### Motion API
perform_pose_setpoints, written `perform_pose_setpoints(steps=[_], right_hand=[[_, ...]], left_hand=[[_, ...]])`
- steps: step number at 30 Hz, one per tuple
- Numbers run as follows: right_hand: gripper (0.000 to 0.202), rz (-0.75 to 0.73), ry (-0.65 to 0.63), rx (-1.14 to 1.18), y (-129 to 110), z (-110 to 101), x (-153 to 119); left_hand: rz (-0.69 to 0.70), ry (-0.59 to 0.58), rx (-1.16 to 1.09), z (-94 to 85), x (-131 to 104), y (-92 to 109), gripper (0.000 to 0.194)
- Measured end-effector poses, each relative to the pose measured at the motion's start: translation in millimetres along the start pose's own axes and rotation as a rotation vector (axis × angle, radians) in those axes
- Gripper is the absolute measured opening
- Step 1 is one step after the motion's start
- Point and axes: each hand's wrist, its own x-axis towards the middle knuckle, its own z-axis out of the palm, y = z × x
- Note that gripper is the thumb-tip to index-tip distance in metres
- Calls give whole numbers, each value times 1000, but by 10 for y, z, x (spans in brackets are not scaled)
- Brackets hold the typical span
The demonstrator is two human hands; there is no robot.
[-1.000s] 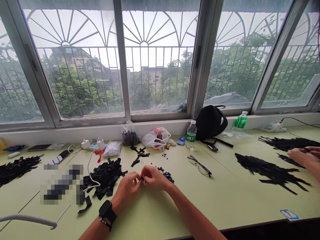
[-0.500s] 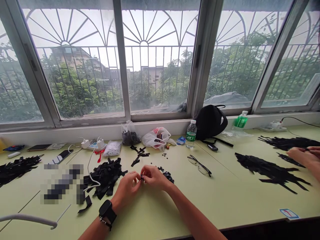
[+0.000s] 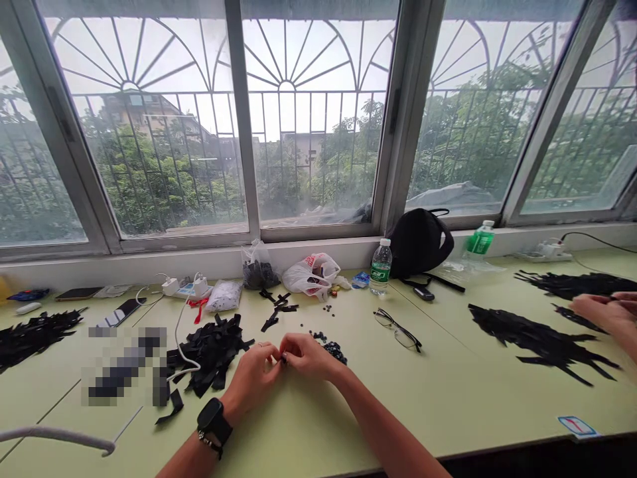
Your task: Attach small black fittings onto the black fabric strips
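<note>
My left hand, with a watch on the wrist, is closed in a pinch. Its fingertips meet those of my right hand, also pinched, over the table. Between them sits a small black piece, mostly covered by the fingers, so its exact kind is unclear. Left of my hands lies a loose heap of short black fabric strips. Just beyond my right hand is a small pile of shiny dark round pieces, partly hidden by that hand. Several more black strips lie farther back.
A white cable crosses the strip heap. Eyeglasses rest to the right, with a water bottle and black bag behind. At far right another person's hands work above black strips. Plastic bags line the window side.
My right fingers have curled slightly lower over the small black piece, which shows less now. My left hand has hardly moved.
</note>
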Motion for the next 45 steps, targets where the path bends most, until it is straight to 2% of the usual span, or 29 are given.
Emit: perform_pose_setpoints(steps=[45], right_hand=[[16, -20, -31, -28, 3, 14, -24]], left_hand=[[11, -2, 23, 11, 2, -19, 14]])
